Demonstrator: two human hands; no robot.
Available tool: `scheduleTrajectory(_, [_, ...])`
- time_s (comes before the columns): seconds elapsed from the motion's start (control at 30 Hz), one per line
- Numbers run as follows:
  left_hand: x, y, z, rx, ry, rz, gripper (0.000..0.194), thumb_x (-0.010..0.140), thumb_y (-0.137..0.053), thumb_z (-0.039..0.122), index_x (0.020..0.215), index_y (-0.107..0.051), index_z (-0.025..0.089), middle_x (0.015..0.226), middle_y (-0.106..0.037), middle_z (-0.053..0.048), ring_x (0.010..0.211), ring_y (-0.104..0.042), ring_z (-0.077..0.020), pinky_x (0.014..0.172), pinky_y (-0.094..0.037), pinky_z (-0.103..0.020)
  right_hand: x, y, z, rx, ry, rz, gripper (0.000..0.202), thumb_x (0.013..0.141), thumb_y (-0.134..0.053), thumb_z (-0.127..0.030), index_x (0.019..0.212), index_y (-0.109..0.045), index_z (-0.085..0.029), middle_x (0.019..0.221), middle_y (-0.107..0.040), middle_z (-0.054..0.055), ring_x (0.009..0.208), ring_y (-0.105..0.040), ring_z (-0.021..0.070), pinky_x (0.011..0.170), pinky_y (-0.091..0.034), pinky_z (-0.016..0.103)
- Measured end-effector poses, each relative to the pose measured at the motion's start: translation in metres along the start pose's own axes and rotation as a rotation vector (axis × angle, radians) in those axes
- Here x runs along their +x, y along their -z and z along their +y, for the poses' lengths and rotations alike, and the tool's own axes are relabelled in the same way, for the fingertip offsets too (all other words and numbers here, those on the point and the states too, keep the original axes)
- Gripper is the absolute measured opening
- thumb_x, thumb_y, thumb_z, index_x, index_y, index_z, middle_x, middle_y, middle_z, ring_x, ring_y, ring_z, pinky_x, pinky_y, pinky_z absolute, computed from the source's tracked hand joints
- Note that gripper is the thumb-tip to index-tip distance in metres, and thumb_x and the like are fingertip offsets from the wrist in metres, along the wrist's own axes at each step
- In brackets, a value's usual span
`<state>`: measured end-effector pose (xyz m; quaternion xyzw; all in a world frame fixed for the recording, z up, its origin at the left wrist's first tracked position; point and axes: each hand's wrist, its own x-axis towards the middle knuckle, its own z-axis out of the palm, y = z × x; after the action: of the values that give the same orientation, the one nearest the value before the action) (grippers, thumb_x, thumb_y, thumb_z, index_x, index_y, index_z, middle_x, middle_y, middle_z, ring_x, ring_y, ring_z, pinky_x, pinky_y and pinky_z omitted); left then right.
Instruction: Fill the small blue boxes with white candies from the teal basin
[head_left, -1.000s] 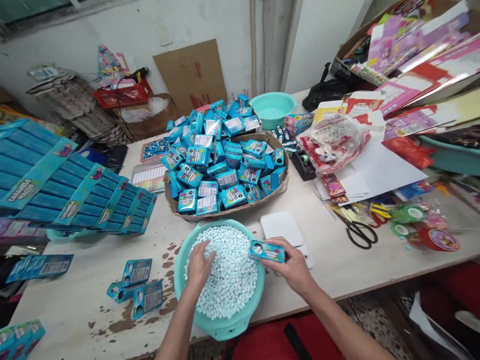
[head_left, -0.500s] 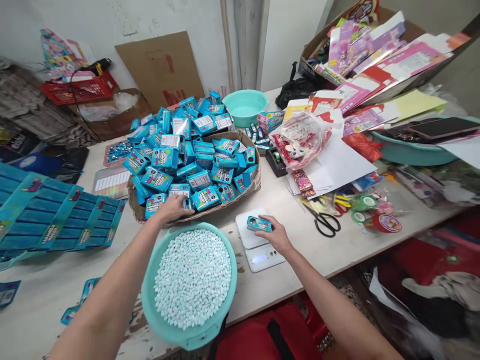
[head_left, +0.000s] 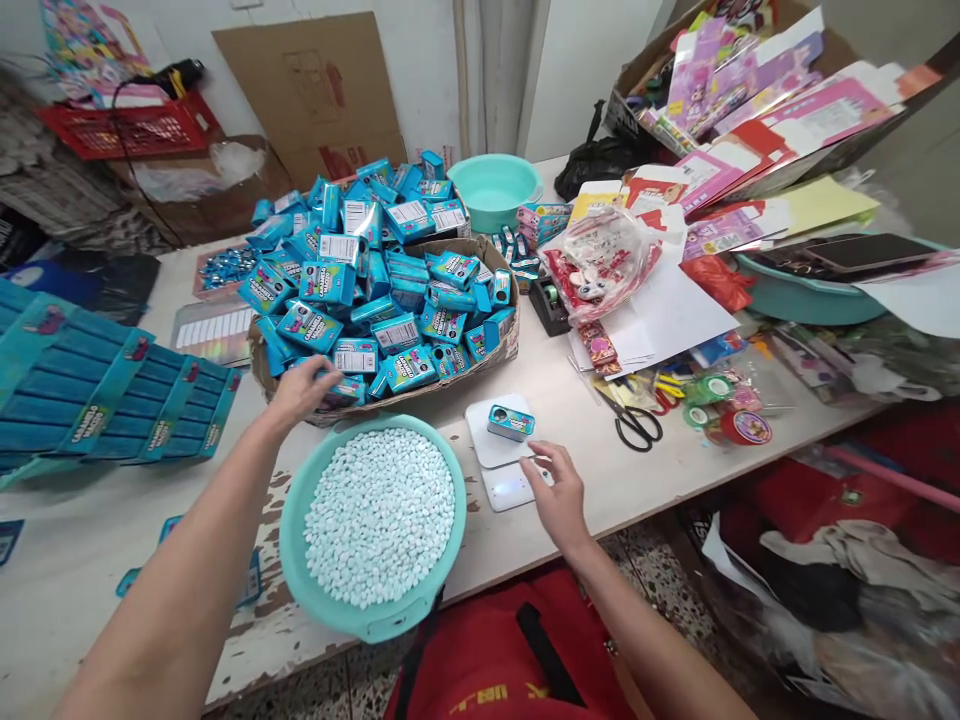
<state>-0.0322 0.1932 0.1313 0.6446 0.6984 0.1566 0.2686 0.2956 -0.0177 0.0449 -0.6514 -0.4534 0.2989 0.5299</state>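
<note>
A small blue candy box (head_left: 511,421), with a dark round hole in its top, rests on the plate of the white kitchen scale (head_left: 480,447). Just in front of it, my right hand (head_left: 556,490) is open with curled fingers apart, touching no box. My left hand (head_left: 302,390) hovers open at the front left edge of a cardboard box (head_left: 517,345) heaped with blue candy boxes (head_left: 328,282); whether its fingertips touch one is unclear. Between my forearms stands a turquoise basin (head_left: 294,560) full of pale mint-coloured candies (head_left: 381,515).
Blue display cartons (head_left: 112,385) lean at the left. Behind the heap sits another turquoise basin (head_left: 495,190). To the right lie scissors (head_left: 637,425), a tape dispenser (head_left: 551,305), tape rolls (head_left: 709,395) and a plastic bag (head_left: 600,260). Flattened blue packs (head_left: 247,580) lie beside my left forearm.
My right hand has let go of the candy box, now on the scale, and drawn back toward me. My left hand has shifted left along the cardboard box's edge. The view has moved slightly.
</note>
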Motion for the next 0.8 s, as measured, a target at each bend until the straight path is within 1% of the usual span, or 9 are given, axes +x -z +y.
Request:
scheduleTrajectory(0.07, [-0.022, 0.009, 0.006, -0.303, 0.062, 0.233, 0.026, 0.068, -0.059, 0.042, 0.077, -0.053, 0.018, 0.071, -0.055, 0.001, 0.056, -0.053, -0.0134, 0.051, -0.050, -0.030, -0.017, -0.017, -0.018, 0.012, 0.058, -0.078, 0.019, 0.082, -0.059, -0.028, 0.099, -0.062, -0.022, 0.097, -0.061, 0.006, 0.094, -0.058, 0.0204, 0.081, -0.050, 0.037])
scheduleTrajectory(0.13, [-0.057, 0.010, 0.017, -0.541, 0.064, 0.352, 0.029, 0.065, -0.064, 0.042, 0.078, -0.054, 0.018, 0.074, -0.057, 0.001, 0.054, -0.052, -0.0123, 0.046, -0.052, -0.031, -0.033, -0.035, -0.037, 0.060, 0.107, -0.201, 0.031, 0.079, -0.064, -0.028, 0.109, -0.059, -0.024, 0.105, -0.061, 0.007, 0.099, -0.058, 0.0218, 0.082, -0.051, 0.037])
scheduleTrajectory(0.17, [-0.079, 0.007, 0.024, -0.609, 0.056, 0.331, 0.031, 0.063, -0.067, 0.043, 0.077, -0.054, 0.018, 0.074, -0.058, 0.001, 0.054, -0.052, -0.0126, 0.043, -0.051, -0.030, -0.041, -0.044, -0.046, 0.084, 0.129, -0.263, 0.046, 0.074, -0.069, -0.031, 0.117, -0.055, -0.025, 0.113, -0.059, 0.009, 0.106, -0.056, 0.0237, 0.086, -0.050, 0.039])
scheduleTrajectory(0.27, [-0.149, -0.023, 0.042, -0.671, 0.064, -0.019, 0.032, 0.063, -0.070, 0.047, 0.073, -0.059, 0.018, 0.081, -0.062, -0.003, 0.064, -0.058, -0.0169, 0.039, -0.049, -0.026, -0.057, -0.065, -0.064, 0.152, 0.130, -0.397, 0.081, 0.057, -0.083, -0.039, 0.128, -0.046, -0.024, 0.127, -0.053, 0.011, 0.118, -0.049, 0.0283, 0.099, -0.041, 0.044])
scheduleTrajectory(0.37, [-0.191, -0.063, 0.038, -0.846, 0.196, -0.185, 0.035, 0.063, -0.071, 0.049, 0.079, -0.061, 0.020, 0.081, -0.063, -0.006, 0.066, -0.059, -0.0180, 0.041, -0.048, -0.024, -0.063, -0.070, -0.067, 0.249, -0.060, -0.448, 0.053, 0.063, -0.078, -0.039, 0.109, -0.057, -0.022, 0.105, -0.064, 0.006, 0.098, -0.061, 0.0235, 0.088, -0.049, 0.038])
scheduleTrajectory(0.47, [-0.184, -0.097, 0.008, -0.783, 0.212, -0.040, 0.038, 0.074, -0.058, 0.053, 0.095, -0.059, 0.021, 0.100, -0.064, -0.008, 0.088, -0.061, -0.0240, 0.058, -0.053, -0.032, -0.066, -0.058, -0.062, 0.308, -0.265, -0.484, 0.036, 0.066, -0.075, -0.037, 0.093, -0.059, -0.021, 0.085, -0.065, 0.001, 0.079, -0.063, 0.0188, 0.074, -0.052, 0.032])
scheduleTrajectory(0.6, [-0.144, -0.132, -0.032, -0.181, 0.003, 0.088, 0.032, 0.081, -0.051, 0.040, 0.103, -0.061, 0.020, 0.120, -0.058, -0.012, 0.119, -0.047, -0.0283, 0.098, -0.038, -0.045, -0.071, -0.034, -0.055, 0.302, -0.345, -0.525, 0.038, 0.066, -0.075, -0.034, 0.098, -0.059, -0.021, 0.088, -0.066, 0.001, 0.080, -0.063, 0.0189, 0.074, -0.052, 0.031])
scheduleTrajectory(0.67, [-0.134, -0.147, -0.038, 0.029, -0.049, 0.065, 0.033, 0.083, -0.049, 0.038, 0.107, -0.060, 0.019, 0.125, -0.055, -0.013, 0.121, -0.044, -0.0290, 0.102, -0.031, -0.045, -0.073, -0.026, -0.053, 0.280, -0.334, -0.507, 0.040, 0.068, -0.074, -0.034, 0.103, -0.059, -0.022, 0.092, -0.065, 0.003, 0.084, -0.063, 0.0201, 0.076, -0.052, 0.032])
scheduleTrajectory(0.8, [-0.143, -0.161, -0.034, 0.210, -0.029, -0.020, 0.037, 0.086, -0.043, 0.046, 0.104, -0.062, 0.019, 0.110, -0.060, -0.012, 0.106, -0.051, -0.0281, 0.091, -0.037, -0.041, -0.072, -0.022, -0.048, 0.223, -0.284, -0.474, 0.037, 0.067, -0.074, -0.036, 0.098, -0.062, -0.021, 0.094, -0.064, 0.004, 0.088, -0.062, 0.0223, 0.078, -0.052, 0.034])
